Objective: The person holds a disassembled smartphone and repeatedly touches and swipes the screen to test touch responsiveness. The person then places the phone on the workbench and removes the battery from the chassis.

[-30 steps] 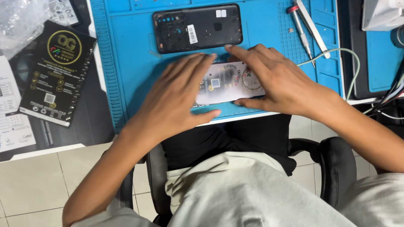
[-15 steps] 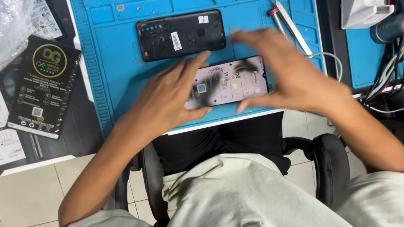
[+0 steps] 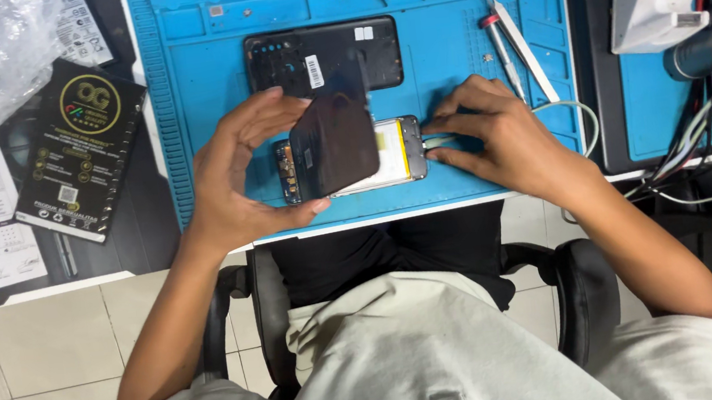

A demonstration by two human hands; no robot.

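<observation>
Left hand [image 3: 235, 182]: I see it clamped around the dark glossy flat screen panel [image 3: 334, 140], tilted up off the open phone body [image 3: 369, 159] near the worktop's front edge. Right hand [image 3: 499, 136]: fingertips pinching the body's end. Risk: glass slipping, or any joining ribbon tearing. Underlay: blue rubbery ridged mat [image 3: 446, 49].

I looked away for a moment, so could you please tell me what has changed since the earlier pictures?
The left hand has lifted the dark screen panel up off the phone body; earlier both hands pressed it flat. The right hand now steadies the body's right end. The black back cover and tools stayed put.
</observation>
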